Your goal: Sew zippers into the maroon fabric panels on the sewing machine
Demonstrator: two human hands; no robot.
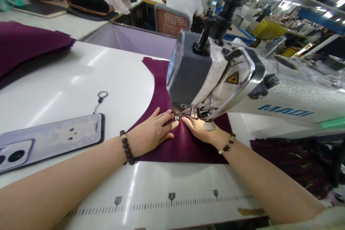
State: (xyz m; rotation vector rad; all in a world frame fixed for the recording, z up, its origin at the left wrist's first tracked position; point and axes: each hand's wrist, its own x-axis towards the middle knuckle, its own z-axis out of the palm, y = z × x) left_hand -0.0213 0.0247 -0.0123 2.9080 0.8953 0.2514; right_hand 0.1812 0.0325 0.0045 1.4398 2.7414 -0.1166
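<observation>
A dark purple piece of leather (180,147) lies flat on the white sewing table (81,79), running under the head of a grey and white sewing machine (212,75). My left hand (152,133) lies flat on the leather, fingers stretched toward the presser foot (178,116). My right hand (201,129) rests flat on the leather just right of the foot, partly under the machine head. Both wrists wear bead bracelets. The fingertips of the two hands nearly meet at the needle.
A phone (51,138) in a pale case with a key ring lies face down at the left. More purple material (24,45) is stacked at the far left. A ruler scale (172,201) runs along the table's front edge. A person in white sits on a chair (171,19) behind.
</observation>
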